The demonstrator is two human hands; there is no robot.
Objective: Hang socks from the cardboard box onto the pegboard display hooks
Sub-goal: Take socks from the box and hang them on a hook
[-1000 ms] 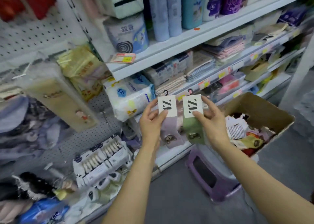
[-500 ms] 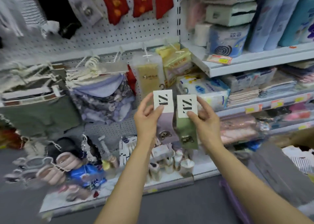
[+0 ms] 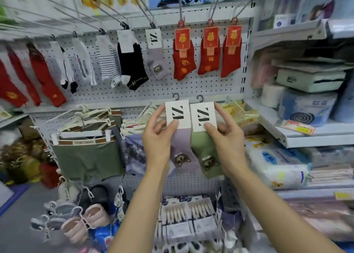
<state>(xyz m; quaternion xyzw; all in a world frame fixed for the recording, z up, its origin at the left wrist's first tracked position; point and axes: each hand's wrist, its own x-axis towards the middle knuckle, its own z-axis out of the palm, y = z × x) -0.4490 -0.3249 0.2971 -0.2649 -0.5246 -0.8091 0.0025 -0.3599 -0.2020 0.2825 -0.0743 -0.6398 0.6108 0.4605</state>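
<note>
Now pinching lilac bear-patch sock (image 3: 179,147) in left hand (image 3: 157,137), green bear-patch sock (image 3: 206,153) in right hand (image 3: 228,139), fingers clamped on white cards, below white pegboard (image 3: 210,84).

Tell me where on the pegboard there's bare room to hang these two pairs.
Free: the bare pegboard strip under the red socks, just above the two pairs held by the left hand and right hand. Crowded: the top row, from the black sock leftward, and the hanger bundles lower left.
</note>
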